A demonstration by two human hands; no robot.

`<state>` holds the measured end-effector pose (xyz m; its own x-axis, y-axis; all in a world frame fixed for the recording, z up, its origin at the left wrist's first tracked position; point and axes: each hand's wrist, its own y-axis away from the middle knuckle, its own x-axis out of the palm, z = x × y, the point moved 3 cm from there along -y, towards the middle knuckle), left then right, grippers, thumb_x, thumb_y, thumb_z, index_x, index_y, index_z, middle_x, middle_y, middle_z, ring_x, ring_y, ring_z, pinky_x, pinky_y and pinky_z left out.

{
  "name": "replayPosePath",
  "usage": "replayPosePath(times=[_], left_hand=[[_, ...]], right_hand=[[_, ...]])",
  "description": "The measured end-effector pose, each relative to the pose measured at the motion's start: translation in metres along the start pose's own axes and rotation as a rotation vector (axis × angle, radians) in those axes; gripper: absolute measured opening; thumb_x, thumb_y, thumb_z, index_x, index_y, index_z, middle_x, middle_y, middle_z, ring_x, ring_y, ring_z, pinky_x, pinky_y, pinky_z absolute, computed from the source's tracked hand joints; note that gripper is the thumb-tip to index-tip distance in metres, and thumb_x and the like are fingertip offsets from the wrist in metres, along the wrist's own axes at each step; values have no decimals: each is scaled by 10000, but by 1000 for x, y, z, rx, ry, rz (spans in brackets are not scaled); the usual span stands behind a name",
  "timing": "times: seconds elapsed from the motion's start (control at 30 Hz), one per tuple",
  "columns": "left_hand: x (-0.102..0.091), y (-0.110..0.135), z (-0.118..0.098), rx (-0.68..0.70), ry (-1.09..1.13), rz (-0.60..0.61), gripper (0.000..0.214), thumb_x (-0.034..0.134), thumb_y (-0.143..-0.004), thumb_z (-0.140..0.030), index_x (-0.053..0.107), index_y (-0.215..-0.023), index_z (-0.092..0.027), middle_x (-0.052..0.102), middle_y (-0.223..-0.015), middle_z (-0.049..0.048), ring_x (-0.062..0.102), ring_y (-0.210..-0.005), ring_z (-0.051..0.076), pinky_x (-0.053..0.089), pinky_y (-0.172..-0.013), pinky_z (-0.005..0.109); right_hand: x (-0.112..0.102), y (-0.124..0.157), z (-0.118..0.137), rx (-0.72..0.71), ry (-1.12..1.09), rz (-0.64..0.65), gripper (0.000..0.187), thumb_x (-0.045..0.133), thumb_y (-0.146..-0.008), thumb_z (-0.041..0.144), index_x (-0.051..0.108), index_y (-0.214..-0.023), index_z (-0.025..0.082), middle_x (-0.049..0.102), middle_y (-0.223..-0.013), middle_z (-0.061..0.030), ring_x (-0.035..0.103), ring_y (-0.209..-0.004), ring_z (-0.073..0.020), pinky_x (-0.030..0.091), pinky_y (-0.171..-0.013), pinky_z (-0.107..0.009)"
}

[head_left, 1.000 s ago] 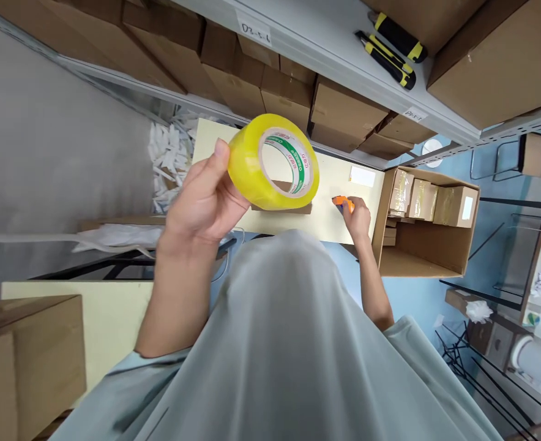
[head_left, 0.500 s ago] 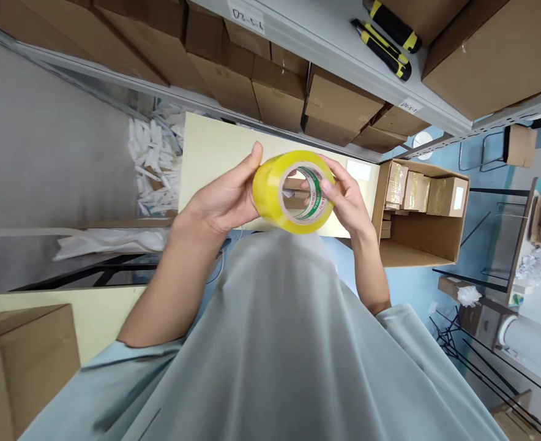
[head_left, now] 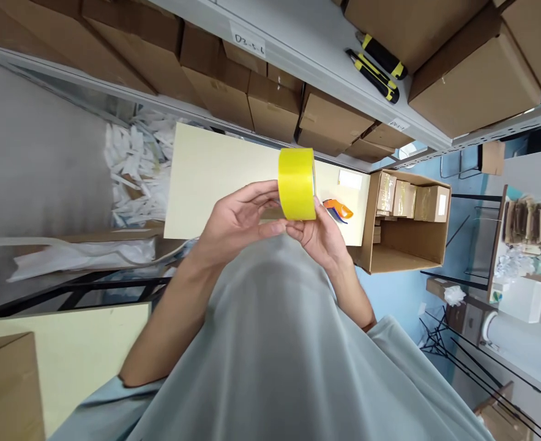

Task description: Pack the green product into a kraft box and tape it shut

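A yellow roll of tape (head_left: 297, 182) stands edge-on between both my hands, above a pale yellow table (head_left: 215, 171). My left hand (head_left: 238, 222) curls round its left side, thumb and fingers on the roll. From the right, my right hand (head_left: 320, 233) grips the lower rim. An orange tool (head_left: 339, 211) lies on the table just right of the roll, free of either hand. A small cardboard piece behind the roll is mostly hidden.
An open cardboard box (head_left: 408, 245) with wrapped packs stands at the table's right end. Shelves above hold brown cartons (head_left: 275, 104) and two yellow-black utility knives (head_left: 376, 67). White paper scraps (head_left: 133, 165) pile left of the table. Another table (head_left: 82, 355) sits lower left.
The roll was first in my left hand alone while the right was at the orange tool. The right hand then joined, and the roll has turned edge-on to me.
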<state>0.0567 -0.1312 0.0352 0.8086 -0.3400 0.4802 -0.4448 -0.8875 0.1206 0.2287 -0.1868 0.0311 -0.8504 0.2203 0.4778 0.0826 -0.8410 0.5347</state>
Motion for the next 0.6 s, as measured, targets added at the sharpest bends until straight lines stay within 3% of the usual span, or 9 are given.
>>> replayPosePath(times=[0.17,0.33,0.47,0.6], left_hand=[[2,2,-7,46,-92,-46,519,1094,-756,-409,916,-1226,-280,885,-1222,88,851,-1165,321,716,-1102,501],[-4,7,-7,124,-169,33,469,1074,-775,-379,931,-1213,-297,869,-1219,100,824,-1152,319,704,-1067,471],[-3,12,-9,167,-232,146,433,1049,-795,-323,934,-1212,-333,864,-1211,105,799,-1166,321,680,-1052,453],[-2,17,-15,143,-260,181,403,1003,-840,-305,925,-1232,-357,865,-1210,88,798,-1157,317,669,-1085,455]], right_hand=[[-4,-3,-12,47,105,75,730,862,-880,852,684,-1341,314,868,-1291,-50,875,-1182,-320,809,-918,-498],[-15,-14,0,-258,398,-47,759,855,-926,755,609,-1503,326,825,-1402,-52,812,-1316,-288,748,-1043,-459],[-15,-18,14,-435,515,-101,681,832,-947,766,647,-1405,297,819,-1406,-90,760,-1416,-318,688,-1154,-499],[-15,-15,21,-565,554,-213,673,798,-955,821,651,-1362,305,788,-1449,-114,716,-1486,-337,657,-1201,-518]])
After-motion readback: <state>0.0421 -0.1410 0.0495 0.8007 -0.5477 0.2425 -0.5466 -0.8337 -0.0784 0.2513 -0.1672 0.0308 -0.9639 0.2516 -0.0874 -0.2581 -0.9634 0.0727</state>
